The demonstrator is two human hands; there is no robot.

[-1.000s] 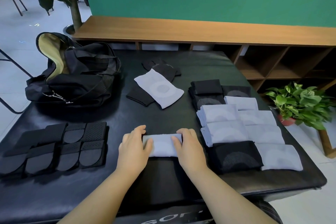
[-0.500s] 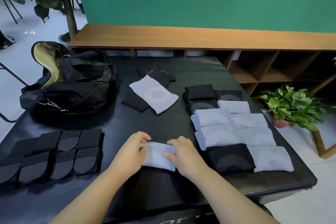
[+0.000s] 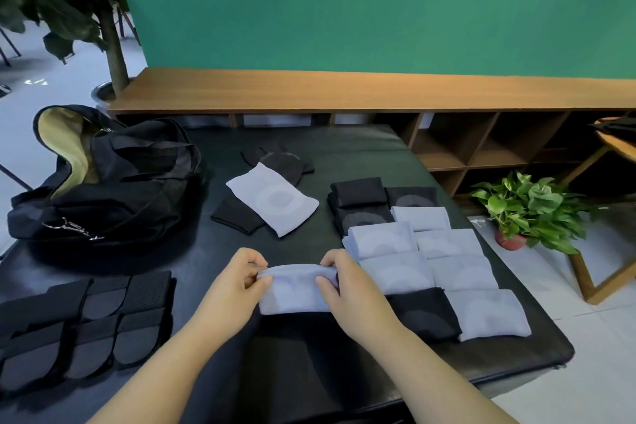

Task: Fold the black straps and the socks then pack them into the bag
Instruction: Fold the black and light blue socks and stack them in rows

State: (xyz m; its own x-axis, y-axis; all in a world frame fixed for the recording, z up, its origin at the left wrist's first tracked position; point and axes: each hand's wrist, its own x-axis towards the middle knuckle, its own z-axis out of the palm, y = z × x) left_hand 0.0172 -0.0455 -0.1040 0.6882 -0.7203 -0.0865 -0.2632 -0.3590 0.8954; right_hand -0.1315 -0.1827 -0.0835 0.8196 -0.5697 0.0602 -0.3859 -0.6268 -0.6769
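Observation:
A folded light grey sock [image 3: 293,289] lies at the front middle of the black table [image 3: 351,151]. My left hand [image 3: 237,282] pinches its left end and my right hand [image 3: 347,289] pinches its right end, both at the top fold. Folded grey and black socks [image 3: 409,258] lie in rows to the right. Unfolded socks, one grey [image 3: 272,198] over black ones, lie at the centre back. Folded black straps [image 3: 86,323] sit at the front left. The black bag [image 3: 103,179] stands open at the back left.
A wooden shelf unit [image 3: 378,93] runs behind the table under a green wall. A potted green plant [image 3: 526,210] stands on the floor to the right beside a wooden stand [image 3: 605,272]. A tall indoor tree [image 3: 110,27] grows at the back left.
Both hands went from pressing flat on the grey sock to pinching its ends and lifting its top fold. The camera view has tilted upward a little.

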